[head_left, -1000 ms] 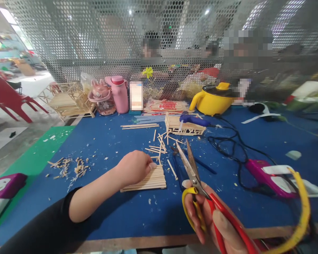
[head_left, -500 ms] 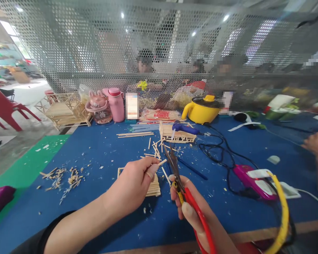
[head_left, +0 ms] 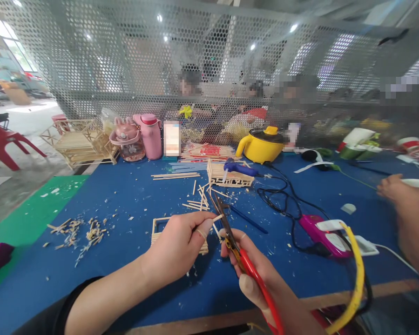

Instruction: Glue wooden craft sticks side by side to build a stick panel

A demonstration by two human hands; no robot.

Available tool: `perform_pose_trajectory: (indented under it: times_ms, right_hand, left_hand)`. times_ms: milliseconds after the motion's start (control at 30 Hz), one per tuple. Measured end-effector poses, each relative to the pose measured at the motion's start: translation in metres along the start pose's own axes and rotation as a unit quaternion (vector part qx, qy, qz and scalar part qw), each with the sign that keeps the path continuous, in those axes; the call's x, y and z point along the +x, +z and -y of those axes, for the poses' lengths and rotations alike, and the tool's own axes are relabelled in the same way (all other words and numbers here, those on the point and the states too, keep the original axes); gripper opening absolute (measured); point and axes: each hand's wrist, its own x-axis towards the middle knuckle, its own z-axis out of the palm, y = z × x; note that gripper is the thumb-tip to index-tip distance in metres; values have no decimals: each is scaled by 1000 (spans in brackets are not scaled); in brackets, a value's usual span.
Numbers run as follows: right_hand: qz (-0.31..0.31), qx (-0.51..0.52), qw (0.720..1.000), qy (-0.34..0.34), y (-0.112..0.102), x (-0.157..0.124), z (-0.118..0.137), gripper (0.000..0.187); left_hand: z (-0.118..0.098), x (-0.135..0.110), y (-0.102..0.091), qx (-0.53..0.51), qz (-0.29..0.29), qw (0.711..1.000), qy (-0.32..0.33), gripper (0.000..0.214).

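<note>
in the head view, the left hand (head_left: pixel 176 244) hovers over the blue surface (head_left: pixel 132 195), its fingers (head_left: pixel 204 228) pinched closed on a thin wooden stick (head_left: pixel 217 217) whose free end pokes out to the right. the right hand (head_left: pixel 254 272) has its fingers wrapped through the red and yellow handles of the scissors (head_left: pixel 225 223), and the blades, nearly together, meet the stick just beside the left thumb. below the left hand lies a flat panel of sticks (head_left: pixel 158 228), partly hidden, with loose sticks (head_left: pixel 200 200) scattered just beyond and wood scraps (head_left: pixel 78 230) well off to the left. a blue glue gun (head_left: pixel 239 168) rests on a small stick frame (head_left: pixel 218 174) farther back, near a yellow pot (head_left: pixel 263 144). a co-worker's hand (head_left: pixel 394 188) reaches in from the far right, well apart. to trim cleanly, it seems best to hold the stick steady and square to the blades, seat it deep toward the pivot rather than at the tips, and mind the left thumb, which sits close to the cut.
</note>
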Motion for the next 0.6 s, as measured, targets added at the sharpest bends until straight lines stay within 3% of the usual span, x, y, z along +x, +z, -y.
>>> perform_pose_trajectory:
  times_ms: [233,333,467,600]
  right_hand:
    - [36,0,999,1,-4,0,2,70]
    - [30,-26,999,15,-3,3,1,53]
    - [-40,-78,995,55,2,4,-6,47]
    - [-87,-178,978,62,2,0,-13,23]
  left_hand:
    - [3,1,0,26,19,999,-15,34]
    - [5,1,0,36,26,999,-6,33]
    - [7,0,2,47,13,999,19,31]
    - [8,-2,4,48,18,997,49,30]
